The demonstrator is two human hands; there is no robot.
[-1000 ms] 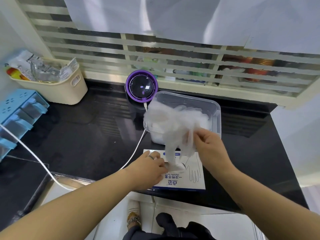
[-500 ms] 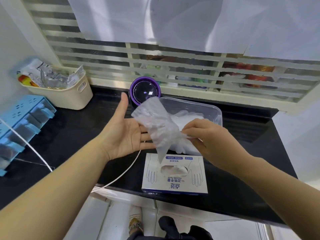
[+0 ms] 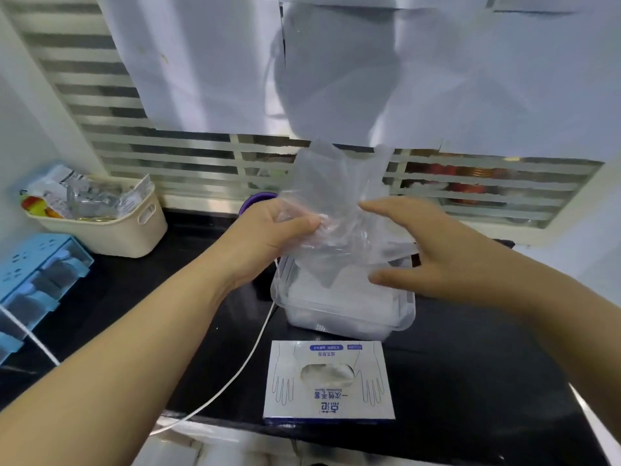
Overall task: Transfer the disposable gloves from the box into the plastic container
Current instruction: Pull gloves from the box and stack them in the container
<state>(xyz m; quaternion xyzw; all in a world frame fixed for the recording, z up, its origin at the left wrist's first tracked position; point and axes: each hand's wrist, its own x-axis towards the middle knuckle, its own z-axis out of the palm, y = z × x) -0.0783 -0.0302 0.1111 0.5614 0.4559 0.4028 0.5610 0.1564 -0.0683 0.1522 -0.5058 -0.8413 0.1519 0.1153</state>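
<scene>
the left hand [image 3: 268,230] pinches the gloves [image 3: 336,193], their long axis upright, straight above the plastic container [image 3: 339,322]. the right hand [image 3: 447,257] is spread open just beside them; the box [image 3: 327,405] lies nearer.

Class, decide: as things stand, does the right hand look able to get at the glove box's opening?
Probably yes: the right hand is open, and the glove box lies uncovered nearer the person.

Thin, transparent disposable gloves [image 3: 336,203] are held crumpled above the plastic container [image 3: 342,327], which is clear, rectangular, open and partly filled with whitish gloves. The white and blue box [image 3: 329,401] is laid flat on the black tabletop [image 3: 470,364] just in front of it, and gloves are seen in its oval opening.
</scene>
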